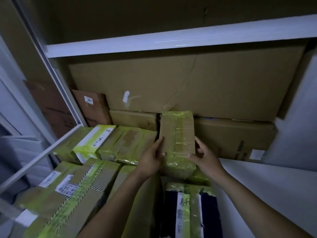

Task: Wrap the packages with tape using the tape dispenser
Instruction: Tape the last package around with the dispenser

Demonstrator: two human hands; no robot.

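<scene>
Dimly, under a white shelf (188,40), left hand (151,159) and right hand (206,158) grip one package (178,134) (yellow-green tape (178,163)) among stacked cartons (188,86).

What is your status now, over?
Left grip, right grip both hold taped package, one each side. Package above other taped packages. Tape dispenser not in view.
</scene>
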